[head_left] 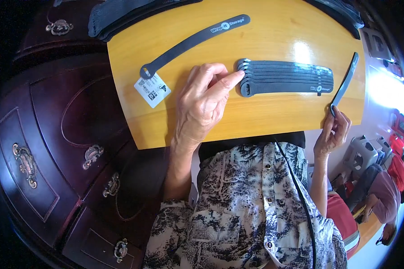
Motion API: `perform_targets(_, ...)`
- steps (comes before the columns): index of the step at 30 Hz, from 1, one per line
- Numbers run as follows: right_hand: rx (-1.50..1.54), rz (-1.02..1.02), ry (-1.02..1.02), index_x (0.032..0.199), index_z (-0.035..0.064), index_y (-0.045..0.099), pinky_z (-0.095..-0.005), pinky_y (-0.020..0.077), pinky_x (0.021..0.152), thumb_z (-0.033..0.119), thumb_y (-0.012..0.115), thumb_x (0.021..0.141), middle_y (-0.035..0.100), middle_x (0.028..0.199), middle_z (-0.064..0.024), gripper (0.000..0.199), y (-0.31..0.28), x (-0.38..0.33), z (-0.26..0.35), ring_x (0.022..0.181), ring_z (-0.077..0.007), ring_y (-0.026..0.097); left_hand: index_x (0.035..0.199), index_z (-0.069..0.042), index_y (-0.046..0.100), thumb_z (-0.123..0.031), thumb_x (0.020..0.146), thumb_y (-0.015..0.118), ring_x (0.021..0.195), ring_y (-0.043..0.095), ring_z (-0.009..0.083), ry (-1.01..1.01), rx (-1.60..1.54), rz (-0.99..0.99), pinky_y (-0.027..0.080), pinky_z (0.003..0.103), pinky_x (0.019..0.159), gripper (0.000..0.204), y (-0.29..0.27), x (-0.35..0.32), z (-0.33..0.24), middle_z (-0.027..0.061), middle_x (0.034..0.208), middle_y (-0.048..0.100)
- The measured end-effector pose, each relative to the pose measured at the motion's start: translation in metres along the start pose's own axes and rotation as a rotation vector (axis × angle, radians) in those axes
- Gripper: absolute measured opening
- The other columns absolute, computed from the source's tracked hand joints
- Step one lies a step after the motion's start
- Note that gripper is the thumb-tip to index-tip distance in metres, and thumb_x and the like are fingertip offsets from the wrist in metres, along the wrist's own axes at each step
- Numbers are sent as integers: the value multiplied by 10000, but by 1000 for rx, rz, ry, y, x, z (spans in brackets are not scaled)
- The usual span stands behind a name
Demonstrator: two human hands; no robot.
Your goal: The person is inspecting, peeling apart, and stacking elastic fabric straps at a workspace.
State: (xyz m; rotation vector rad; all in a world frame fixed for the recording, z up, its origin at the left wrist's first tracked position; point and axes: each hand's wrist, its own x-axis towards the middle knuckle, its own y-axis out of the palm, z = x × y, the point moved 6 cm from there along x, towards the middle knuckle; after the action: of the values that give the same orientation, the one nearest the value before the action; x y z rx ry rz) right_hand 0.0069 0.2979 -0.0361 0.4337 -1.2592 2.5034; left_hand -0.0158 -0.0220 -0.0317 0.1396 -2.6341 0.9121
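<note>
A fanned row of several black hook-and-loop cable straps [287,77] lies on the yellow wooden table, their rounded, slotted ends to the left. At those ends is my left hand [202,101], one finger stretched to the edge of the row and the others loosely bent. Nothing shows in its grasp. By the table's right edge, my right hand [333,132] pinches the lower end of a single black strap [347,80], which points up and away. Another black strap [197,40] lies slantwise to the upper left, a white label tag [152,92] at its slotted end.
Bundles of dark straps [134,17] and more dark material [341,13] sit along the far side of the yellow table [166,134]. Dark wooden drawers [54,148] stand close on the left. Grey plastic stools [361,152] and another person [384,197] are at the right.
</note>
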Motion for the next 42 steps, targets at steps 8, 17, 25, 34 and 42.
perform_targets(8, -27, 3, -5, 1040, 19, 638, -170, 378, 534, 34, 594, 880, 565, 921, -44, 167, -5, 2, 2, 619, -32, 450, 984, -106, 707, 117, 698, 628, 657, 569, 138, 15, -8, 33, 482, 246, 560, 371, 2, -1, -5, 47, 858, 570)
perform_targets(17, 53, 42, 205, 964, 33, 601, -203, 450, 537, -12, 636, 812, 618, 839, -51, 162, -22, 6, 1, 665, -75, 558, 977, -28, 680, 81, 771, 610, 758, 604, 205, -2, -150, -9, 492, 285, 640, 243, 5, 11, -41, 94, 863, 602)
perform_targets(25, 919, -33, 630, 963, 56, 537, -139, 347, 493, 46, 589, 885, 604, 800, -8, 94, -21, 0, 30, 572, -8, 458, 981, -15, 634, 58, 789, 613, 756, 626, 213, -7, -720, 287, 506, 290, 649, 207, 95, 19, -127, 100, 876, 610)
perform_targets(34, 1010, -62, 700, 990, 26, 605, -137, 335, 488, 74, 632, 873, 592, 797, 22, 129, -30, -2, 32, 593, -3, 454, 989, 1, 633, 58, 777, 650, 840, 640, 218, 139, -576, 239, 521, 291, 701, 220, 113, 30, -147, 122, 958, 624)
perform_targets(42, 971, 87, 719, 1035, -6, 642, -144, 423, 504, 85, 617, 886, 624, 792, -2, 177, -44, 1, 28, 640, -26, 548, 915, -19, 673, 61, 717, 714, 805, 642, 202, 196, -516, 160, 514, 271, 671, 218, 113, 37, -158, 97, 887, 651)
